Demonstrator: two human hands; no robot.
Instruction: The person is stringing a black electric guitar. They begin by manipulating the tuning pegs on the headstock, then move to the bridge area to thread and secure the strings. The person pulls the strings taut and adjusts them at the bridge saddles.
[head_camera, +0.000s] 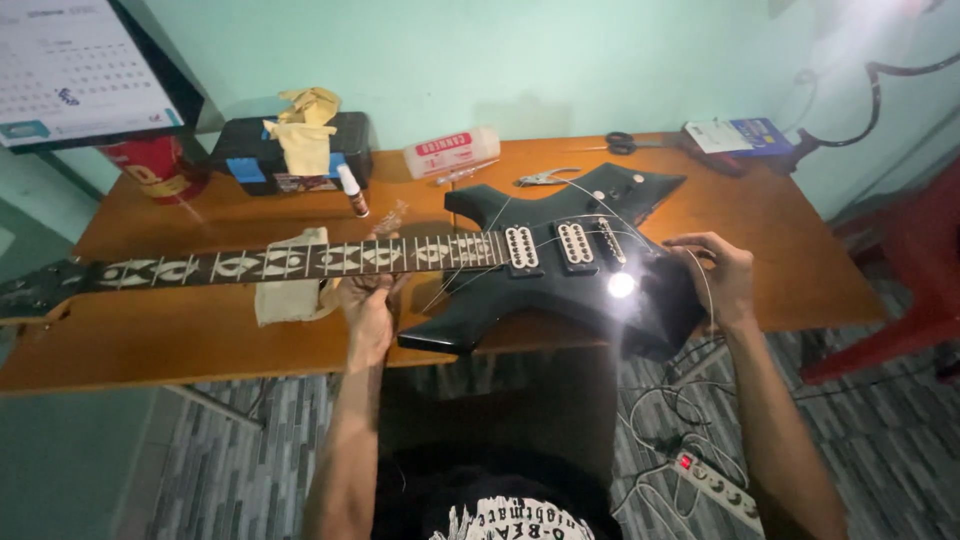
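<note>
Both hands are on the black electric guitar (560, 290), which lies flat across the wooden table (180, 340) with its pointed body hanging partly over the near edge. Her or his left hand (368, 305) is cupped up under the neck (300, 262), fingers curled around it from below, just beside a pale folded cloth (285, 298) that pads the neck off the table. Right hand (722, 275) sits at the far end of the body, fingers bent and pinching a loose string (700, 275) that arcs up and away from the bridge (611, 240); I can't tell how firmly it is pinched. More slack strings loop between the two hands, over the pickups (548, 246).

Beyond the left hand stand a black case (290, 150) with a yellow rag (305, 125) on top, a red tin (155, 165) and a small dropper bottle (352, 192). Beyond the right hand lie a white tube (452, 152), pliers (545, 179) and scissors (622, 143). Below the right wrist, a power strip (715, 485) and cables lie on the floor.

To my eye the body's overhang is the worry: a hard pull on the string could tip or slide the guitar off the edge. A freed string end could also whip and scratch the glossy finish or prick a finger.
</note>
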